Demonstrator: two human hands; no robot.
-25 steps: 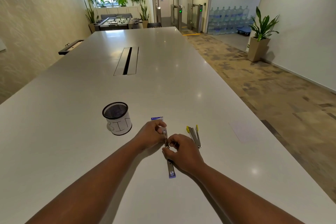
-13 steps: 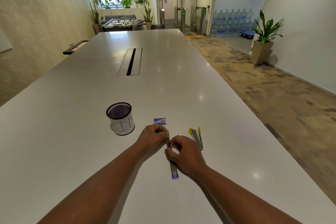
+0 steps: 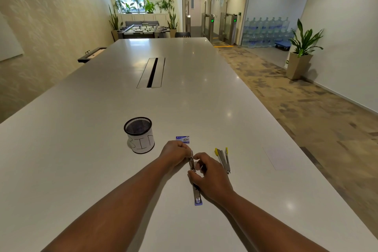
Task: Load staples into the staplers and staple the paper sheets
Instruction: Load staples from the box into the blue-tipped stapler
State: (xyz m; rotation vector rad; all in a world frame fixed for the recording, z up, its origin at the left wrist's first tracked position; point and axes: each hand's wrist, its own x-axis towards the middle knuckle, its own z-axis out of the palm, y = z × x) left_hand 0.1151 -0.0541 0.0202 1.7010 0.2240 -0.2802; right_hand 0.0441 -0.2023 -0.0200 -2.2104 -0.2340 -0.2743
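Note:
A blue-tipped metal stapler (image 3: 197, 194) lies opened out flat on the white table (image 3: 81, 139), its long axis pointing away from me. My left hand (image 3: 176, 153) holds its far end, fingers closed on the metal. My right hand (image 3: 210, 178) rests over the stapler's middle, thumb and forefinger pinched at the staple channel. A second stapler (image 3: 223, 159) with yellow tips lies open just right of my right hand. A small blue staple box (image 3: 182, 139) sits beyond my left hand. A pale paper sheet (image 3: 279, 158) lies flat to the right.
A black mesh cup (image 3: 139, 134) labelled BIN stands left of the staple box. A cable slot (image 3: 151, 72) runs along the table's middle. The table's right edge drops to patterned carpet, and a potted plant (image 3: 302, 51) stands by the wall.
My head has tilted slightly, shifting the view. My right fingers have spread a little over the stapler's channel. Both hands stay on the blue stapler.

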